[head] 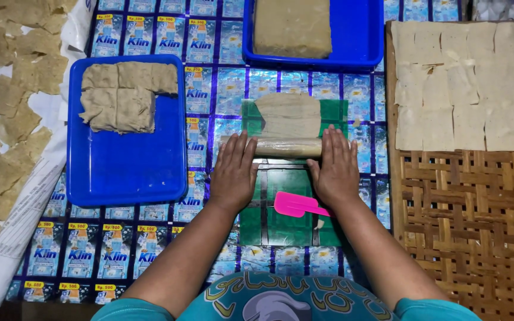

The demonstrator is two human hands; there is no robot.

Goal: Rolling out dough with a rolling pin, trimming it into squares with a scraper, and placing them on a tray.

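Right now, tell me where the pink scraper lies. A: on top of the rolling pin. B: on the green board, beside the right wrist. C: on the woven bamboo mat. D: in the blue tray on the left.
B: the pink scraper lies flat on the green board, just inside the right hand at the wrist.

The upper blue tray [352, 56] and its dough block [292, 27] run off the top edge. The woven bamboo rack [477, 226] is cut off at right. Both hands cover the rolling pin's [284, 147] ends.
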